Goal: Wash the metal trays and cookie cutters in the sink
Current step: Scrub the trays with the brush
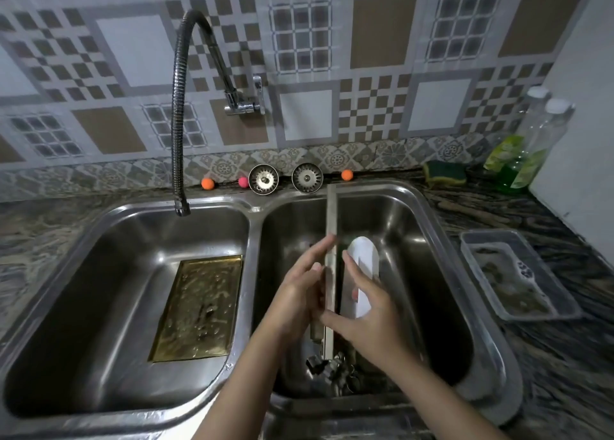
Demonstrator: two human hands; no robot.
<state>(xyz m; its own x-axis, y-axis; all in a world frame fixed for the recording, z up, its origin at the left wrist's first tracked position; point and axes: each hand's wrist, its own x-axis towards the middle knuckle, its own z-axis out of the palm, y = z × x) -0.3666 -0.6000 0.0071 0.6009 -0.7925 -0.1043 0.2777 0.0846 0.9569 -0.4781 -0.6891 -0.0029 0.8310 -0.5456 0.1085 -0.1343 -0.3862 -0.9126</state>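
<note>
I see a double sink point(255, 207) filling the lower half of the frame. In its left basin a gold-toned metal tray point(199, 310) lies flat on the bottom, wet with droplets, its long axis running from the lower part of the frame up toward the wall with a slight lean to the right. In the right basin a second metal tray point(331, 220) is held on edge, seen almost edge-on as a thin strip, its long axis running straight up the frame from near the basin's floor to the back rim. My left hand point(299, 293) lies against the left face of it with the fingers stretched out nearly straight, pressing rather than curling. My right hand point(368, 303) is on the other side, thumb reaching across to the tray's edge and fingers wrapped round a white sponge point(363, 263) held just beside the tray's right face. Low in that same basin, under the tray's near end, sits a small heap of metal cookie cutters point(332, 370); I cannot tell their shapes. On the worktop at the right of the frame a clear plastic container point(518, 273) holds murky, soapy water. Two sink strainers point(285, 178) stand propped at the back ledge, and the faucet point(179, 124) hangs over the left basin.
</note>
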